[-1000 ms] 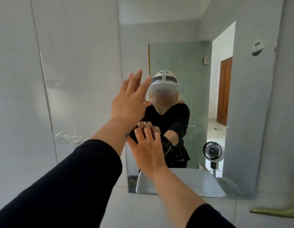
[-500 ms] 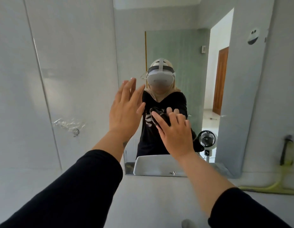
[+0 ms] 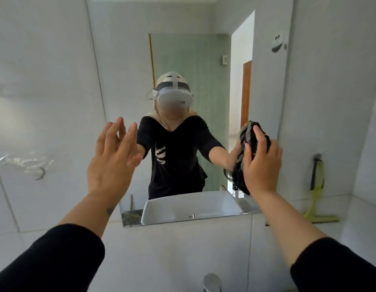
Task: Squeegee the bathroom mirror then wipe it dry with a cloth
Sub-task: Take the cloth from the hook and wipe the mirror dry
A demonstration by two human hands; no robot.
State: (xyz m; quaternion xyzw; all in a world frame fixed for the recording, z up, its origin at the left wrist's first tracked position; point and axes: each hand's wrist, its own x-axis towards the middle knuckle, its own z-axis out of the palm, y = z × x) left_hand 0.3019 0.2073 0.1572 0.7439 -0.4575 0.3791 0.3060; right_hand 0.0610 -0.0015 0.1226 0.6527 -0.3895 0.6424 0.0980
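Note:
The bathroom mirror [image 3: 183, 49] hangs on the tiled wall straight ahead and reflects a person in a headset. My right hand [image 3: 261, 163] presses a bunched black-and-grey striped cloth [image 3: 248, 142] against the lower right part of the glass, close to its right edge. My left hand [image 3: 113, 157] is raised flat with fingers spread at the mirror's left edge, holding nothing. A yellow-green squeegee [image 3: 316, 197] with a dark handle hangs on the wall to the right of the mirror, its blade resting on the ledge.
A chrome tap top [image 3: 212, 282] shows at the bottom edge. A clear plastic hook [image 3: 38, 171] is stuck on the left tiles. The white basin is seen only as a reflection in the mirror. A wall corner closes the space on the right.
My right hand has slid the cloth from the mirror's middle across to its right side. The view has tilted down, bringing the squeegee and tap into sight. My left hand stayed near the left edge.

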